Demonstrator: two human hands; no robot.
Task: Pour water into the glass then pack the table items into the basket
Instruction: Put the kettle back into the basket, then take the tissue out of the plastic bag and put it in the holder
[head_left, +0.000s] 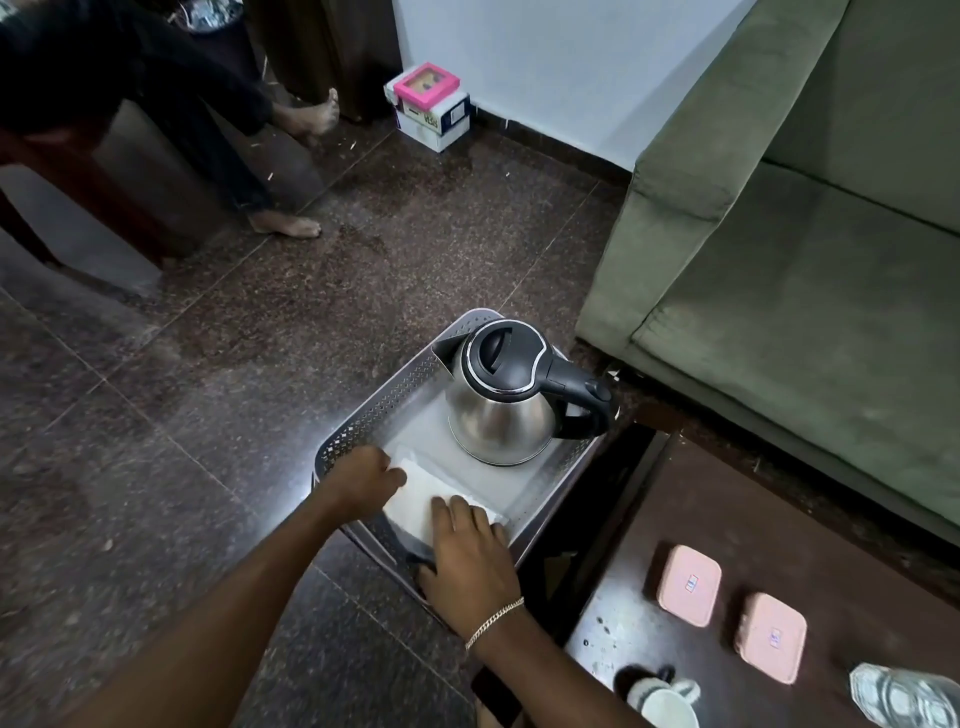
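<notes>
Kettle (501, 410) and white cloth (439, 499) in basket (363, 415); hands (415, 519) flat, open on cloth; two pink boxes (688, 584), mug (665, 701), glass (904, 696) left on table (857, 597)

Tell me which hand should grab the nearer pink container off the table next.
Probably the right hand: it rests on the white cloth in the basket, closer to the pink container on the table to its right.

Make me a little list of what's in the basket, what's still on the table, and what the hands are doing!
in basket: kettle standing upright, white folded cloth
basket: grey basket on the floor beside the table
on table: two pink boxes, white mug, glass
left hand: on the cloth
right hand: flat on the cloth
</notes>
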